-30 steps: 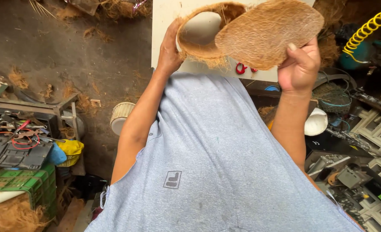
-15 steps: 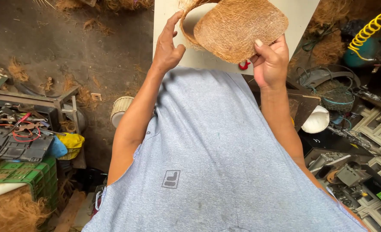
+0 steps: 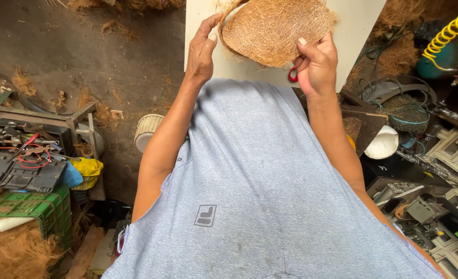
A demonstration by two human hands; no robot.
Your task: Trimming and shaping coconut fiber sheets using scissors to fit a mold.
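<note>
A round, bowl-shaped mat of brown coconut fibre point(image 3: 275, 31) is held up above a white tabletop point(image 3: 355, 31). The left hand point(image 3: 202, 51) grips its left rim with curled fingers, while the right hand point(image 3: 316, 64) pinches the lower right edge. A red-handled tool point(image 3: 293, 76) lies on the tabletop just beside the right hand.

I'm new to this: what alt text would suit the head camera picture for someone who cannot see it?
Seen from above, a person in a grey shirt holds a round coconut-fibre liner between the left hand and the right hand, over a white board. A cluttered workshop floor lies around, with a green crate and a yellow coiled hose.
</note>
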